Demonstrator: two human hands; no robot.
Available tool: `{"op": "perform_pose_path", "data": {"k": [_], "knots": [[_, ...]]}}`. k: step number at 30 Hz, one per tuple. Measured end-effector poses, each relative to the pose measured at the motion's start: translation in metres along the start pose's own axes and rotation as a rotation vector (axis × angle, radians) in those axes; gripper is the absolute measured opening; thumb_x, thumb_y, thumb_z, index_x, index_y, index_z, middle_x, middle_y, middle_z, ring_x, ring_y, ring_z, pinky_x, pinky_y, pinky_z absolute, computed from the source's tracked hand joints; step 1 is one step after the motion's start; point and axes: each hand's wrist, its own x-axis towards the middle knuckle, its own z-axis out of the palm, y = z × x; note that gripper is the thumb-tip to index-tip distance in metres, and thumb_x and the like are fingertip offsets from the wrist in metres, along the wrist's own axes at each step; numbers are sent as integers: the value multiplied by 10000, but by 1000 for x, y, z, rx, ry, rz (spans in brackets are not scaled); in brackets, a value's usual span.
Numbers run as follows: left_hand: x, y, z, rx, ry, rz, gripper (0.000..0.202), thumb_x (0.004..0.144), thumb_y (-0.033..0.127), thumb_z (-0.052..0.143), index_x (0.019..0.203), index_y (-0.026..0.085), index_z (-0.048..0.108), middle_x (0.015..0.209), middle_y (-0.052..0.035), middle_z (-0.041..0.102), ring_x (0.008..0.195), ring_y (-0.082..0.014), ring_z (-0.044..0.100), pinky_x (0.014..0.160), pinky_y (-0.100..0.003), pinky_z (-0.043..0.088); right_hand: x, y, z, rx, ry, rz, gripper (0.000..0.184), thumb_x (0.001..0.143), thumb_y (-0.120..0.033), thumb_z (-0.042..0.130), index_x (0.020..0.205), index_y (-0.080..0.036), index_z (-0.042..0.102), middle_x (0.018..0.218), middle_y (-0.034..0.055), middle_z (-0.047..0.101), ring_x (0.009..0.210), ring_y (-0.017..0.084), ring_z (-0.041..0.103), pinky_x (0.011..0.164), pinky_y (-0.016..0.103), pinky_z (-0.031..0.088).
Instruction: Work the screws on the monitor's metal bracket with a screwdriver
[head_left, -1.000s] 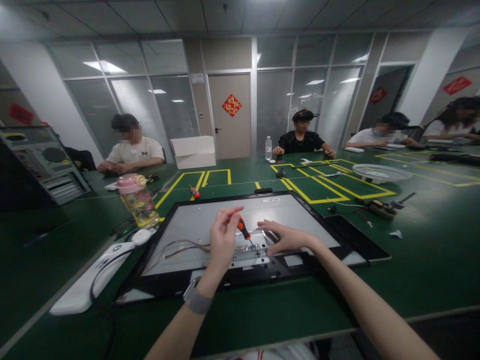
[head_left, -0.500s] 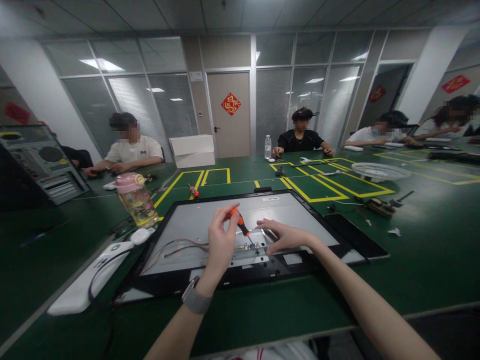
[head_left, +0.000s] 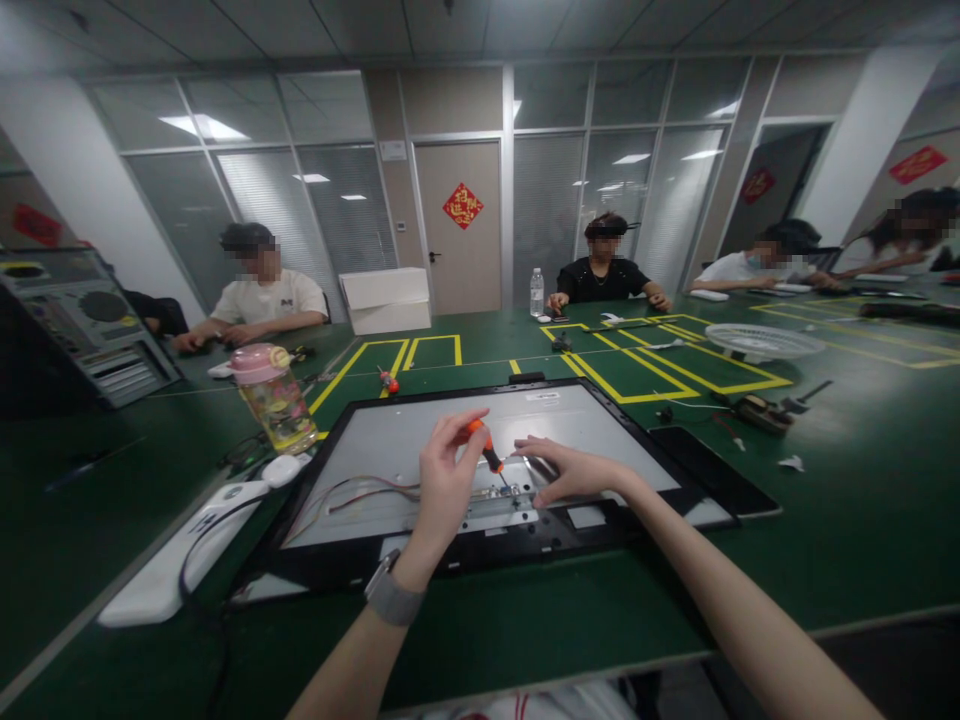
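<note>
My left hand (head_left: 448, 470) grips the handle of an orange and black screwdriver (head_left: 491, 457). The tool slants down to the right, its tip at a small circuit board (head_left: 499, 492) on the back of a flat display panel (head_left: 390, 425). Whether the tip sits in a screw is too small to tell. My right hand (head_left: 570, 470) rests over the metal bracket beside the tip, fingers spread, with no tool in it. The panel lies flat, grey with a black frame. Thin wires (head_left: 360, 487) run from the board toward its left side.
A pink-lidded bottle (head_left: 274, 400) and a white power strip (head_left: 187, 550) stand left of the panel. A black phone-like slab (head_left: 716, 470) lies at its right. Beyond are a small red tool (head_left: 388, 381), a white round grille (head_left: 763, 342) and a computer case (head_left: 82, 320). Several people sit across the table.
My left hand and the screwdriver handle have shifted slightly right, and the handle's angle has changed a little. My right hand stays in place.
</note>
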Motion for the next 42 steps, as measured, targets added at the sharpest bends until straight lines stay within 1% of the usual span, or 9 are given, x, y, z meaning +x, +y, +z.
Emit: {"op": "perform_pose_path", "data": {"k": [3,9,14,18,24,28,32,38,42], "knots": [[0,-2,0,43,73,16,142,804,330,714,875,219,769,807,-1,585,703,-136,583,679,-254,502,1,1,0,-7,0,-4,1048,641,-723,753,1506,-232,424,1655,117,237,1537,342,128,1248,479,134],[0,-2,-1,-45,31,-21,308,933,347,510,1032,198,761,1037,-69,704,975,-202,651,894,-330,489,2,4,1,-7,2,-15,1047,638,-724,756,1500,-222,436,1651,123,244,1536,342,137,1248,485,133],[-1,1,1,-56,-16,-29,267,890,349,609,1062,205,755,910,-42,712,864,-180,662,814,-299,512,1,4,1,-9,12,-15,1034,655,-686,767,1504,-202,428,1649,134,245,1536,333,147,1249,475,140],[-2,-1,1,20,22,11,226,880,327,627,1019,216,767,845,-16,656,791,-155,619,763,-270,498,0,3,1,-4,9,-15,1026,665,-661,774,1506,-190,423,1649,139,242,1536,326,148,1250,467,139],[-5,-4,1,-24,-8,11,313,932,283,501,1137,194,720,1048,-56,700,1081,-210,631,978,-349,459,1,4,1,12,18,-20,1005,649,-663,788,1493,-239,445,1650,112,251,1537,328,145,1245,488,144],[-7,-4,4,3,-45,39,273,923,281,560,1142,224,713,978,-35,674,953,-183,646,887,-315,491,2,6,2,10,19,-21,1011,645,-676,782,1493,-243,444,1651,113,249,1536,334,144,1245,486,145],[-8,-5,4,71,22,102,155,877,290,656,995,246,747,914,-10,587,805,-145,597,780,-271,490,3,8,2,3,15,-24,1040,637,-699,773,1497,-219,438,1650,128,245,1534,342,147,1246,481,144],[-6,-3,2,83,14,95,280,971,257,479,1111,250,722,1056,-49,650,1004,-178,613,902,-304,467,2,7,2,-5,14,-25,1042,637,-711,766,1498,-226,436,1648,124,254,1534,338,149,1246,483,142],[-6,-3,2,68,14,89,201,923,266,576,1046,240,733,961,-34,635,885,-167,617,818,-288,484,2,5,2,-3,13,-19,1041,635,-717,764,1497,-232,438,1648,127,252,1536,336,144,1244,495,140]]}}
